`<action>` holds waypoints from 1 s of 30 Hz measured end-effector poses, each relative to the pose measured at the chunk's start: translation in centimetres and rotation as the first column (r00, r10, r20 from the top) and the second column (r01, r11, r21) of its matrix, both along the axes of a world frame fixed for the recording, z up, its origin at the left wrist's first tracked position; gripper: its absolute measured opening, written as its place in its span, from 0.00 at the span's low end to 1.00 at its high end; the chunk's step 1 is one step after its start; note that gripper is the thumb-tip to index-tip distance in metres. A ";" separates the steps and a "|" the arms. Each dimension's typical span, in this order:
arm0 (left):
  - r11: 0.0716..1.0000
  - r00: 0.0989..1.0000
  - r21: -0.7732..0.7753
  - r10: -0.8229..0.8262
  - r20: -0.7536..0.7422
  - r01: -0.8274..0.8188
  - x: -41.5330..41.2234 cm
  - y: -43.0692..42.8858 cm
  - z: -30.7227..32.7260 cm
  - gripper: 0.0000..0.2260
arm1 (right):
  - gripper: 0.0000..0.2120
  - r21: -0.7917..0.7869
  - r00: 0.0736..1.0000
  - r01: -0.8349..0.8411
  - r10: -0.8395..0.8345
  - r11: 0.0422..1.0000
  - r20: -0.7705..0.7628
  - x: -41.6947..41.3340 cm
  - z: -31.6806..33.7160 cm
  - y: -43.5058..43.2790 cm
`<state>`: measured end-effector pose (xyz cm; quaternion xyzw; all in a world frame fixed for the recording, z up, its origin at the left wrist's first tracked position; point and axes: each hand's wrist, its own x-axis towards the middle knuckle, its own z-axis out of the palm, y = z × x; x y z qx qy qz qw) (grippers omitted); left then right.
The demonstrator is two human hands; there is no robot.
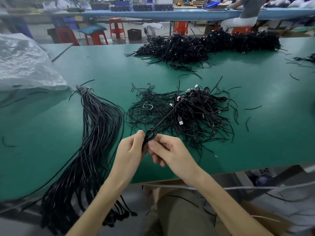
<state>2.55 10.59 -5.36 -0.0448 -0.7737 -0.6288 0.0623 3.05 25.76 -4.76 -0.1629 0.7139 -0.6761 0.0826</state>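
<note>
L hand [130, 150] & R hand [170, 152] pinched cable [152, 129] loop; length ran up-right into pile [201, 113], R hand nearer.

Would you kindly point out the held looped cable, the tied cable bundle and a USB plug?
looped cable [150, 134]: head view, on the small coiled loop.
tied cable bundle [98, 125]: head view, midway along its strands.
USB plug [180, 122]: head view, on its metal shell.
</note>
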 end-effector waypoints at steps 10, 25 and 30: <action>0.939 0.935 0.083 -0.320 -0.150 0.335 -0.1 -2.8 2.1 0.08 | 0.11 -0.115 0.995 -0.059 0.069 0.992 0.078 0.0 0.8 0.4; 0.927 0.935 0.212 -0.337 0.107 0.310 -0.7 -3.8 1.8 0.13 | 0.13 -0.040 1.000 -0.010 0.010 0.999 0.017 -0.3 1.6 0.4; 0.916 0.894 0.188 -0.390 0.222 0.354 -0.6 -4.0 2.1 0.17 | 0.13 0.067 0.999 0.000 0.003 0.998 -0.037 -0.4 1.0 0.7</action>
